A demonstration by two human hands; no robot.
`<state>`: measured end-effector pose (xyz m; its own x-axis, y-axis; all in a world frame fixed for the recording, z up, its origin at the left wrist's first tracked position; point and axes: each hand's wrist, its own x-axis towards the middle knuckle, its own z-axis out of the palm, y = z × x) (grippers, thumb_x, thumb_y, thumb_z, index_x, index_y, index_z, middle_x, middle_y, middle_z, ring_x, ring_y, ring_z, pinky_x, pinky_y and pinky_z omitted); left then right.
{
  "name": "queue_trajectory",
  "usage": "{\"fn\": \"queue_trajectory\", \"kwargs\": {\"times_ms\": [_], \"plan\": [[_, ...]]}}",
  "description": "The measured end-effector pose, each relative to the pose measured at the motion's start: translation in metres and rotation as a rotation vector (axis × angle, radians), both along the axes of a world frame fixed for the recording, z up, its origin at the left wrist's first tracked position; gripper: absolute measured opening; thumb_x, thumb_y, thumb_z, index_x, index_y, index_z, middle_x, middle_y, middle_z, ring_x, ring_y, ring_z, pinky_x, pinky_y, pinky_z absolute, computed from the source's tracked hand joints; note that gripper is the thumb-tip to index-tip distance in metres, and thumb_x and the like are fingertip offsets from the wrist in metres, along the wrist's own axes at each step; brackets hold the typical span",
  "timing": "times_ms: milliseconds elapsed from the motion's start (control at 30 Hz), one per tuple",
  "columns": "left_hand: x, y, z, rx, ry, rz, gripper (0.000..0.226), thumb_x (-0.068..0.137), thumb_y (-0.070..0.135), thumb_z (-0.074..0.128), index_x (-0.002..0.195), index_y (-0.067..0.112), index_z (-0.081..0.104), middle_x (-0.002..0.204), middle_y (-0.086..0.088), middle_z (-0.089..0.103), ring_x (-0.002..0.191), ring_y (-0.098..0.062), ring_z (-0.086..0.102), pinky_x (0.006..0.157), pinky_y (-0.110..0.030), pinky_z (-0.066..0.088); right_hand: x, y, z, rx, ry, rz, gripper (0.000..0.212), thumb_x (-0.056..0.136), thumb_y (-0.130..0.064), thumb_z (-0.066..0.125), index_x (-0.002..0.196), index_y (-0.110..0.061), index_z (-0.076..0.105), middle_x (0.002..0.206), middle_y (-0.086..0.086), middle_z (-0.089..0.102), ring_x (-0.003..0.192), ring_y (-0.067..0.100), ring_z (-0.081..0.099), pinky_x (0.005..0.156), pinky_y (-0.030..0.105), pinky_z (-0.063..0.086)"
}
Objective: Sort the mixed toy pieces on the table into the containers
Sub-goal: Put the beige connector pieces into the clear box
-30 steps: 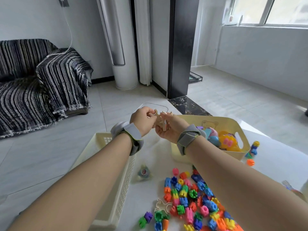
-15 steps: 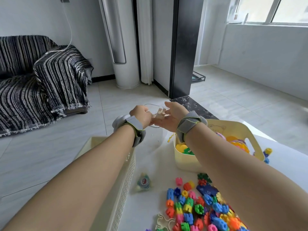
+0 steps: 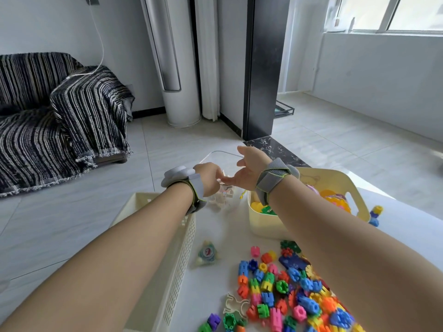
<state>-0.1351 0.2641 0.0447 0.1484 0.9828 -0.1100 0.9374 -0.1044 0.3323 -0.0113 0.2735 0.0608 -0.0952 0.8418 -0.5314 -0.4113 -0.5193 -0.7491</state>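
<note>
Both hands are out over the far end of the white table (image 3: 215, 236), above a clear plastic container (image 3: 217, 156) whose rim shows behind them. Left hand (image 3: 208, 178) is curled, fingers narrowed toward the thumb; what they pinch is hidden behind the knuckles, so I cannot tell if it grips anything. Right hand (image 3: 248, 170) is spread wide, palm facing left, fingers loose, holding nothing. Pale wooden toy pieces (image 3: 224, 195) sit in the clear container just below and between the two hands, right under the left fingertips; contact is unclear.

Mixed toy pieces (image 3: 287, 288), the bright plastic connector blocks, lie in a pile on the table near the right forearm, well apart from both hands. A small spinning top (image 3: 207, 254) lies alone left of the pile. Yellow bin (image 3: 268, 224) with toys sits under the right wrist. White slatted basket (image 3: 177, 248) runs under the left forearm.
</note>
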Motion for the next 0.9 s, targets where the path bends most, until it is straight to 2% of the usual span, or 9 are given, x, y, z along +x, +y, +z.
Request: {"fn": "queue_trajectory", "kwargs": {"times_ms": [67, 133, 200, 367, 433, 667, 767, 833, 900], "plan": [[0.003, -0.009, 0.001, -0.003, 0.065, -0.043, 0.033, 0.085, 0.009, 0.050, 0.109, 0.020, 0.068, 0.111, -0.003, 0.067, 0.102, -0.024, 0.060, 0.082, -0.027, 0.045, 0.001, -0.008, 0.000, 0.006, 0.061, -0.023, 0.053, 0.095, -0.025, 0.049, 0.139, -0.007, 0.027, 0.129, 0.013, 0.028, 0.130, 0.048, 0.026, 0.090, 0.059, 0.043], [0.005, -0.016, -0.001, -0.003, 0.094, -0.045, 0.024, 0.086, 0.016, 0.053, 0.102, 0.017, 0.071, 0.103, -0.006, 0.070, 0.094, -0.025, 0.061, 0.078, -0.029, 0.046, 0.006, -0.015, -0.001, 0.011, 0.018, 0.023, 0.059, 0.091, -0.024, 0.053, 0.141, -0.010, 0.026, 0.137, 0.012, 0.028, 0.134, 0.045, 0.025, 0.097, 0.058, 0.040], [0.007, -0.024, -0.001, 0.028, 0.099, -0.050, 0.021, 0.086, 0.020, 0.055, 0.096, 0.015, 0.072, 0.100, -0.006, 0.070, 0.093, -0.027, 0.061, 0.077, -0.030, 0.046, 0.009, -0.023, -0.004, 0.021, -0.091, 0.064, 0.074, 0.083, -0.024, 0.060, 0.146, -0.012, 0.022, 0.152, 0.013, 0.021, 0.139, 0.037, 0.024, 0.108, 0.053, 0.033], [0.003, -0.042, -0.005, 0.026, 0.090, -0.072, 0.018, 0.087, 0.025, 0.059, 0.092, 0.014, 0.072, 0.094, -0.009, 0.070, 0.093, -0.028, 0.062, 0.070, -0.026, 0.040, 0.004, -0.041, 0.001, 0.005, 0.047, 0.022, 0.063, 0.098, -0.033, 0.043, 0.147, -0.005, 0.017, 0.153, 0.016, 0.015, 0.144, 0.035, 0.007, 0.103, 0.061, 0.032], [0.000, -0.049, -0.007, 0.042, 0.068, -0.078, 0.015, 0.086, 0.025, 0.061, 0.090, 0.017, 0.073, 0.093, -0.007, 0.071, 0.091, -0.026, 0.062, 0.068, -0.024, 0.040, 0.003, -0.050, 0.001, 0.006, 0.049, 0.041, 0.064, 0.099, -0.035, 0.041, 0.148, -0.004, 0.015, 0.154, 0.017, 0.012, 0.145, 0.033, 0.004, 0.106, 0.059, 0.029], [-0.001, -0.077, -0.005, 0.083, 0.048, -0.120, 0.018, 0.088, 0.018, 0.057, 0.092, 0.018, 0.074, 0.094, -0.005, 0.071, 0.091, -0.024, 0.062, 0.067, -0.023, 0.037, 0.003, -0.082, 0.001, 0.032, 0.002, 0.047, 0.066, 0.097, -0.032, 0.045, 0.149, -0.006, 0.014, 0.154, 0.016, 0.015, 0.144, 0.035, 0.012, 0.111, 0.053, 0.028], [0.000, -0.088, -0.005, 0.091, 0.049, -0.126, 0.022, 0.088, 0.015, 0.053, 0.094, 0.017, 0.073, 0.097, -0.005, 0.071, 0.094, -0.025, 0.063, 0.070, -0.026, 0.044, 0.004, -0.097, 0.002, 0.033, 0.049, 0.047, 0.064, 0.099, -0.035, 0.040, 0.148, -0.003, 0.013, 0.154, 0.017, 0.014, 0.144, 0.036, 0.011, 0.112, 0.051, 0.027], [0.000, -0.093, -0.006, 0.087, 0.038, -0.126, 0.025, 0.089, 0.013, 0.052, 0.103, 0.019, 0.071, 0.107, -0.003, 0.069, 0.101, -0.024, 0.061, 0.080, -0.028, 0.047, 0.007, -0.107, 0.004, 0.024, 0.064, 0.039, 0.062, 0.100, -0.036, 0.040, 0.146, -0.001, 0.019, 0.152, 0.021, 0.017, 0.140, 0.039, 0.021, 0.110, 0.047, 0.031], [0.000, -0.099, -0.007, 0.079, 0.008, -0.118, 0.032, 0.090, 0.011, 0.051, 0.117, 0.022, 0.064, 0.123, -0.002, 0.062, 0.114, -0.022, 0.055, 0.093, -0.027, 0.042, 0.010, -0.118, 0.005, 0.029, 0.058, 0.022, 0.054, 0.099, -0.033, 0.042, 0.139, 0.001, 0.031, 0.145, 0.024, 0.030, 0.129, 0.043, 0.038, 0.098, 0.044, 0.043]]}}
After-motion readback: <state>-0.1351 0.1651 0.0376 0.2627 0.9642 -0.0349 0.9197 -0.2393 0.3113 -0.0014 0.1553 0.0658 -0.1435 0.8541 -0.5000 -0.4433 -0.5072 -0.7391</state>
